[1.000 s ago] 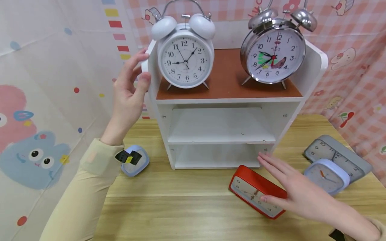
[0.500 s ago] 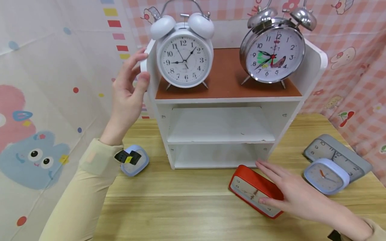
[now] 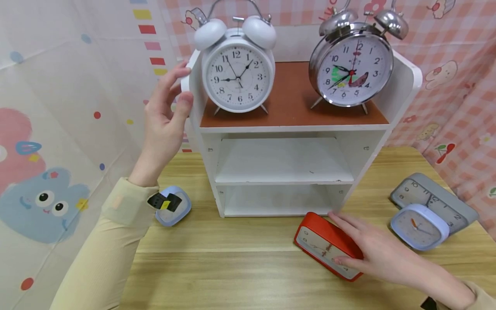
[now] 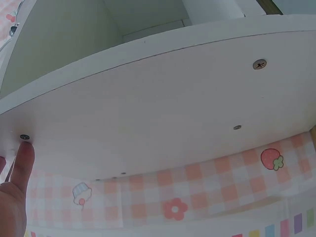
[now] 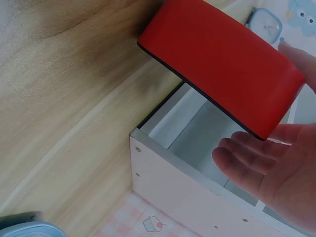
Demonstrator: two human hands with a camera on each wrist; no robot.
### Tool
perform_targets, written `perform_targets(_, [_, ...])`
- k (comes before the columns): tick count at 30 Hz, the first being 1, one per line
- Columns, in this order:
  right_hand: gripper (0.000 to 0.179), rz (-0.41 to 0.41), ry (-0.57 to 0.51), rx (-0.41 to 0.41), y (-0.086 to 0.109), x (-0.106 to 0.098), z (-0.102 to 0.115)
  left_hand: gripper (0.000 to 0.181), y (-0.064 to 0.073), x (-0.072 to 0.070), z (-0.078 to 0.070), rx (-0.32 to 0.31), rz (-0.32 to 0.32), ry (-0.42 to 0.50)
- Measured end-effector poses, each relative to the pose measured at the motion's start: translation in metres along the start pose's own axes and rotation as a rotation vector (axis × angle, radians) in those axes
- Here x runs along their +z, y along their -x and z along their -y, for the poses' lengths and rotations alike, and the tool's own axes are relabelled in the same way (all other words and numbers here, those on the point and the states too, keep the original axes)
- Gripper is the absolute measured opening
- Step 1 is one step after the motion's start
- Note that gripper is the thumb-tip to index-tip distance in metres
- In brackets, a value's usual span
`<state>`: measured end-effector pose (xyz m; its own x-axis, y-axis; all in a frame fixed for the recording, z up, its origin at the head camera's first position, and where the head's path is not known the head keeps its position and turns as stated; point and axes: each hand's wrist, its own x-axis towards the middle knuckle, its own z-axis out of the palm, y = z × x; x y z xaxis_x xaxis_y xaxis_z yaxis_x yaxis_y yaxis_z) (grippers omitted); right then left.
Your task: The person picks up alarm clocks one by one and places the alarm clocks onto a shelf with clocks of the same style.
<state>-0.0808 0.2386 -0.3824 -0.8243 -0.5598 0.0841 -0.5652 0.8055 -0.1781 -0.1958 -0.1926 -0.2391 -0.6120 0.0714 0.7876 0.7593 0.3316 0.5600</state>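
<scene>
In the head view, my left hand (image 3: pixel 164 118) touches the outer left side of a small white shelf unit (image 3: pixel 284 183), thumb near the front edge. The left wrist view shows one straight finger (image 4: pixel 22 170) against that side panel (image 4: pixel 148 108). My right hand (image 3: pixel 381 252) straddles the right end of a red alarm clock (image 3: pixel 333 234) on the table. Its thumb lies at the clock's front and its fingers reach behind. In the right wrist view those loosely extended fingers (image 5: pixel 247 160) spread past the clock's back edge, partly hidden by the red casing (image 5: pixel 222 59).
On the unit's brown top stand a white twin-bell clock (image 3: pixel 239 77) and a silver twin-bell clock (image 3: pixel 352 69). A grey clock (image 3: pixel 445 204) and a light blue clock (image 3: pixel 418 228) lie at right. Another blue clock (image 3: pixel 182 213) lies by the left wrist.
My right hand has moved slightly left and down, farther over the end of the red alarm clock. The clock stays where it was, and my left hand keeps its place on the shelf unit.
</scene>
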Motion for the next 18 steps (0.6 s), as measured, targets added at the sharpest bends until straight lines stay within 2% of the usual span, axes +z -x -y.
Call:
perform_targets(10, [0.092, 0.033, -0.009, 0.036, -0.0006, 0.0019, -0.0013, 0.043, -0.0003, -0.0004, 0.0002, 0.02, 0.005, -0.019])
perform_targets(18, [0.088, 0.037, -0.034, 0.041, -0.0016, 0.003, -0.0028, 0.042, -0.0001, -0.0004, 0.0005, 0.01, 0.004, -0.014])
